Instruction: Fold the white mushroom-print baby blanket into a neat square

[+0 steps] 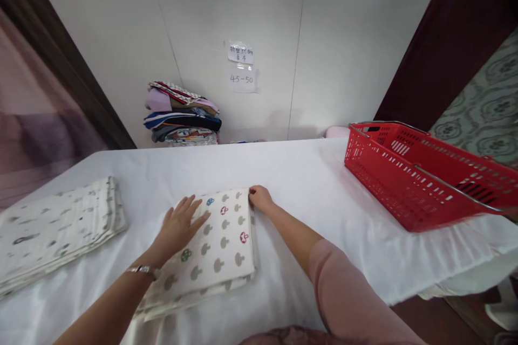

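We have a folded mushroom-print cloth point(218, 253) before us on the white-covered desk point(299, 183), near the middle, with its layers showing along the near edge. Our left hand point(178, 228) lies palm down on the left part of the cloth, its fingers spread over the print. Our right hand point(261, 199) is at the far right corner, its fingers pinching the cloth's edge there. We wear a bracelet point(142, 270) on the left wrist. Grey mushrooms cover the cloth, with a few in blue, red and green.

To the left, apart from our cloth, we see a second folded cloth point(60, 229), white with small dark and grey marks. On the right of the desk stands a red basket point(408, 188) with perforated walls. Beyond the far edge, left of centre, we see a stack of folded fabrics point(184, 113) against the pale wall point(332, 38), where a paper sign point(243, 80) reads "45-50".
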A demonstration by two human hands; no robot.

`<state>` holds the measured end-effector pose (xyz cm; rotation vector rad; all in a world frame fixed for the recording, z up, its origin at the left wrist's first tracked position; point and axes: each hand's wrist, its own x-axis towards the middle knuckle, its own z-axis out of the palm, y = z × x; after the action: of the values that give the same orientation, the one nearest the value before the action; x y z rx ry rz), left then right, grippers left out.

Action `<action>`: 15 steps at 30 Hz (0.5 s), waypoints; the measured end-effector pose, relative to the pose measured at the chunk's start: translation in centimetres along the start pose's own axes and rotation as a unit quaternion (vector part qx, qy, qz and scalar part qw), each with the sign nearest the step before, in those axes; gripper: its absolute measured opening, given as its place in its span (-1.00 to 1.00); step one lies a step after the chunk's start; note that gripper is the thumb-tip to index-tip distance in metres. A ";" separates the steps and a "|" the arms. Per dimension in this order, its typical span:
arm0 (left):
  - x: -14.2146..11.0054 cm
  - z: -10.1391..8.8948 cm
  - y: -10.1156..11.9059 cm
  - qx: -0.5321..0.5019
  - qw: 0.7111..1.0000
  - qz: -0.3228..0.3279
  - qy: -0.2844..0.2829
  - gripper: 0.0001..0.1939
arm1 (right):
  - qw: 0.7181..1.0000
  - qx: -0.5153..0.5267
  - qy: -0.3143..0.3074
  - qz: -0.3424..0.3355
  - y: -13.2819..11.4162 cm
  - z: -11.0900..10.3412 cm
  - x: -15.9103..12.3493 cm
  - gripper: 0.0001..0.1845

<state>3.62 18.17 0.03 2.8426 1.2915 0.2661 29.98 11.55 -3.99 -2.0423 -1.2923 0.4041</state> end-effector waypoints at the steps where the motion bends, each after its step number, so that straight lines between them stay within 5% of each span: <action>1: 0.8 0.1 0.2 -0.002 1.000 -0.011 -0.008 -0.41 | 1.000 -0.001 -0.001 -0.005 0.0 0.0 0.0 -0.73; 9: 1.7 2.4 -0.5 -0.009 0.999 -0.028 -0.022 -0.36 | 1.000 -0.010 -0.005 -0.021 0.0 0.1 0.5 -0.83; 15: 1.9 2.1 -0.7 -0.017 0.998 -0.039 -0.039 -0.35 | 1.000 0.000 0.000 -0.020 0.1 0.5 0.7 -0.84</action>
<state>4.67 20.15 -1.77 2.7382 1.3642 0.1727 30.10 12.34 -4.35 -2.0132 -1.3317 0.3842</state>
